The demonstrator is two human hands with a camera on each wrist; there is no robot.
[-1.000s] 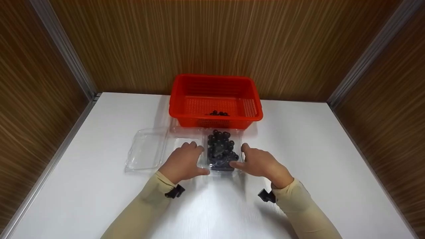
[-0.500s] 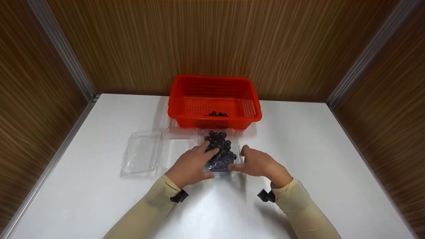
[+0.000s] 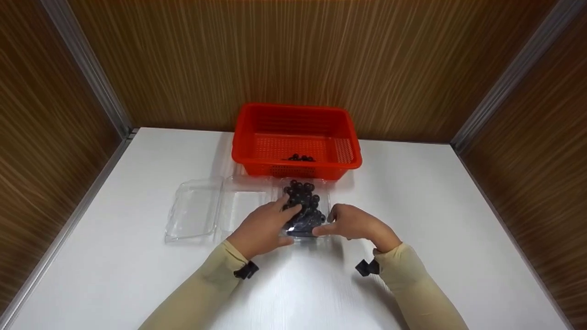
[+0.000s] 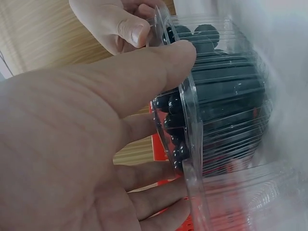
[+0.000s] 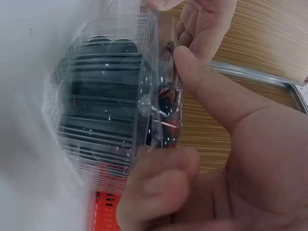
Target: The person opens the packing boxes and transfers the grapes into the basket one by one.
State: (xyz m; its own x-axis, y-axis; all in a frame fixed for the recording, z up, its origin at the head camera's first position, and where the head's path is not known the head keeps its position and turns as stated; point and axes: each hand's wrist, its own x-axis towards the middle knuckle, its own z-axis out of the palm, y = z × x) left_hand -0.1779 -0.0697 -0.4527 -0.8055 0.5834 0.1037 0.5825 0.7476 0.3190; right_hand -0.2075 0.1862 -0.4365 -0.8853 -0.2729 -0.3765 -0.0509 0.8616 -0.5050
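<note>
Just in front of the red basket (image 3: 257, 169) — between the two hands — lay a clear container (image 4: 195, 115) holding dark grapes (image 3: 305, 197). Before the basket's left half, the left hand (image 3: 261, 227) reached over the fruit, fingers spread and nearly straight, gripping nothing. Before the basket's right end, the right hand (image 3: 355, 222) held the container's edge with bent fingers and thumb.

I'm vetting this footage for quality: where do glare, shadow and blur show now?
Head: glare brightens the white table at bottom centre, with a shadow beside the right sleeve; left wrist: light streaks the clear container, and the table looks hazy; right wrist: white glints fleck the container, its base blurred.
</note>
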